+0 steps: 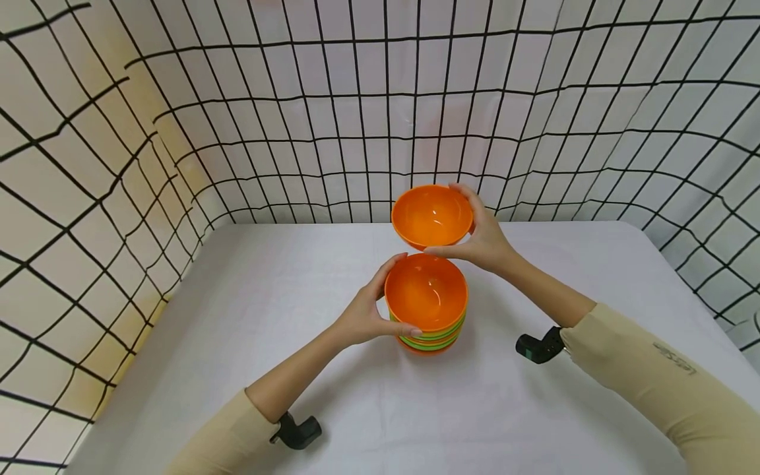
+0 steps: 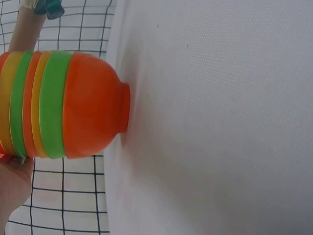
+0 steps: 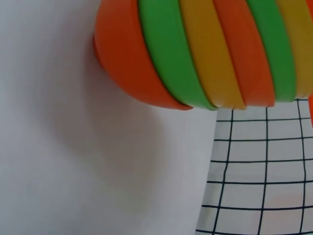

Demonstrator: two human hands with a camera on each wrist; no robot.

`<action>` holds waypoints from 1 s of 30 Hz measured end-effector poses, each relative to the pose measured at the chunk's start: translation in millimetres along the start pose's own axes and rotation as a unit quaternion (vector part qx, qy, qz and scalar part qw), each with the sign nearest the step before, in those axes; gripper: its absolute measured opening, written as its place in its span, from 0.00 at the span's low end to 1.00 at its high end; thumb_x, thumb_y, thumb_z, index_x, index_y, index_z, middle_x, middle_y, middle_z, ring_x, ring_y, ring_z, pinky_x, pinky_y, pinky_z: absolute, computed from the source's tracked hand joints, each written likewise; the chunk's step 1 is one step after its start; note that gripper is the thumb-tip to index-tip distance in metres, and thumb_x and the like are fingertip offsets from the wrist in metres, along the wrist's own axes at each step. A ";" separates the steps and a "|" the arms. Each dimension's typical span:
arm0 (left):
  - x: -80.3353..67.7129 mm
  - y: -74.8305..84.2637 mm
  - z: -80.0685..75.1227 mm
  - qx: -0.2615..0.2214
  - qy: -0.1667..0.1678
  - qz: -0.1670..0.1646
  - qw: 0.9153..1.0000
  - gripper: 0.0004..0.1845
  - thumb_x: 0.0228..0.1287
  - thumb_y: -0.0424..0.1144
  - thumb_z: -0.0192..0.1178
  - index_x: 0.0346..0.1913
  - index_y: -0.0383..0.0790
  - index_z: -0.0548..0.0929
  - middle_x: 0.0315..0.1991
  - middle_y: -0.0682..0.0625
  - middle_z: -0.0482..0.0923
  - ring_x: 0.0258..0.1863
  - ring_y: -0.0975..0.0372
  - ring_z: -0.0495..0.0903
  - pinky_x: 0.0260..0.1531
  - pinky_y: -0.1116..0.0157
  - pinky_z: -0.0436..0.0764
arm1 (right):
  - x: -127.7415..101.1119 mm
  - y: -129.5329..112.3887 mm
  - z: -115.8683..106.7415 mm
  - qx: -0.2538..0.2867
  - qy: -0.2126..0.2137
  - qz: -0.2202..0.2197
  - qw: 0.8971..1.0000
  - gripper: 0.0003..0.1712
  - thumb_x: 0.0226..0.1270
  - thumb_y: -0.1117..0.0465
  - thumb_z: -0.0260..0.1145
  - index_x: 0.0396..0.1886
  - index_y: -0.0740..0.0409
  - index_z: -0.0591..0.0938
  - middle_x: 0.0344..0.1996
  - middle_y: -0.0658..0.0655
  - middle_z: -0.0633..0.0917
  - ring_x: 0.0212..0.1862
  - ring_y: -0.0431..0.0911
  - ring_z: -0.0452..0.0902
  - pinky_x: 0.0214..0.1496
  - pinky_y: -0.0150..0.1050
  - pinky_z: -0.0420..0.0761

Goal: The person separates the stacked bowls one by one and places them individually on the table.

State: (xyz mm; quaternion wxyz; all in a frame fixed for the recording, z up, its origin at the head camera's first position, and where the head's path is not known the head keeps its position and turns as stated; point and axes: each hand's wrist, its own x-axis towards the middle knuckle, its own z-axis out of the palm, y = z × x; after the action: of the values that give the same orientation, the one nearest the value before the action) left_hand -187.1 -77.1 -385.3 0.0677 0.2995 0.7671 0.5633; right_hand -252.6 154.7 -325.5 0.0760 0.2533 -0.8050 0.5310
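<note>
A stack of nested bowls (image 1: 426,293) stands upright on the white tabletop, an orange one uppermost. Its sides show orange, green and yellow bands in the left wrist view, with an orange bowl (image 2: 93,105) at the bottom. My left hand (image 1: 367,316) grips the stack near its top, thumb at the front and fingers round the far left side. Just beyond the stack, my right hand (image 1: 485,239) holds a separate orange bowl (image 1: 432,214) by its right side, its inside facing me. The right hand is out of sight in the right wrist view, where the stack's bands (image 3: 205,54) show.
White cloth covers the table (image 1: 249,290). A black wire grid (image 1: 368,105) rises along the back and both sides, close behind the held bowl. Dark wrist devices (image 1: 299,432) hang under both sleeved forearms.
</note>
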 end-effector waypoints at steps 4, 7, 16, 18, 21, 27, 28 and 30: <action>0.4 -1.0 0.4 0.004 0.002 -0.003 1.000 0.58 0.39 0.38 0.77 0.71 0.57 0.49 0.67 0.59 0.60 0.64 0.63 0.64 0.64 0.55 0.64 | 2.1 6.0 1.4 -0.002 -0.002 0.012 1.000 0.59 0.41 0.63 0.78 0.71 0.57 0.52 0.64 0.57 0.65 0.60 0.50 0.65 0.62 0.50 0.71; 0.4 -1.5 0.7 0.007 0.004 0.004 1.000 0.57 0.40 0.40 0.76 0.71 0.54 0.50 0.67 0.59 0.61 0.63 0.63 0.65 0.63 0.53 0.65 | 2.5 5.4 2.8 0.003 -0.002 0.021 1.000 0.59 0.43 0.65 0.77 0.71 0.60 0.51 0.66 0.59 0.63 0.61 0.53 0.64 0.63 0.51 0.69; -0.5 -1.1 0.4 0.008 0.005 0.010 1.000 0.55 0.40 0.44 0.76 0.69 0.65 0.51 0.64 0.62 0.63 0.61 0.65 0.67 0.63 0.54 0.66 | 1.2 -1.4 11.5 0.005 0.002 0.043 0.999 0.57 0.44 0.64 0.76 0.69 0.66 0.51 0.64 0.65 0.63 0.61 0.58 0.64 0.63 0.54 0.68; -0.3 -1.2 0.7 0.005 0.004 0.013 1.000 0.55 0.40 0.44 0.76 0.69 0.65 0.51 0.64 0.61 0.63 0.61 0.64 0.67 0.63 0.54 0.66 | 2.6 9.1 12.6 0.008 0.001 0.051 0.999 0.57 0.44 0.62 0.76 0.70 0.64 0.51 0.64 0.64 0.64 0.60 0.57 0.64 0.63 0.54 0.69; 0.0 -1.8 1.3 0.004 0.005 0.019 1.000 0.55 0.40 0.42 0.76 0.70 0.62 0.51 0.65 0.59 0.63 0.62 0.63 0.66 0.63 0.53 0.66 | 5.9 26.1 14.2 0.013 0.003 0.057 0.998 0.58 0.45 0.60 0.76 0.70 0.60 0.51 0.64 0.62 0.64 0.60 0.54 0.65 0.63 0.52 0.69; -0.3 -3.0 1.4 0.006 0.007 0.021 1.000 0.55 0.40 0.42 0.76 0.70 0.60 0.51 0.65 0.59 0.63 0.62 0.64 0.66 0.63 0.53 0.66 | 10.6 42.2 16.3 0.011 0.014 0.059 0.998 0.58 0.44 0.59 0.77 0.70 0.58 0.51 0.65 0.59 0.64 0.60 0.52 0.66 0.63 0.50 0.70; -0.3 -3.3 1.3 0.006 0.007 0.021 1.000 0.55 0.40 0.42 0.76 0.70 0.60 0.51 0.65 0.60 0.63 0.62 0.64 0.66 0.63 0.53 0.66 | 11.0 43.9 16.4 0.008 0.015 0.061 0.998 0.58 0.44 0.58 0.77 0.70 0.58 0.51 0.66 0.59 0.63 0.61 0.52 0.65 0.63 0.49 0.70; -0.2 -3.7 1.2 0.005 0.007 0.022 1.000 0.55 0.40 0.43 0.76 0.70 0.59 0.51 0.64 0.60 0.63 0.62 0.64 0.66 0.63 0.54 0.66 | 11.5 46.9 17.0 0.007 0.017 0.068 0.998 0.58 0.44 0.58 0.77 0.71 0.58 0.51 0.66 0.59 0.63 0.61 0.52 0.65 0.64 0.49 0.69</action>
State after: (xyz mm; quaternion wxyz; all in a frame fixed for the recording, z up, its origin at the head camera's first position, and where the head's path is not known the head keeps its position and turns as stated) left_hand -187.9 -76.9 -389.1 0.0486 0.3125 0.7636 0.5629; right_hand -282.9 150.3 -366.5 0.0511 0.1896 -0.8152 0.5449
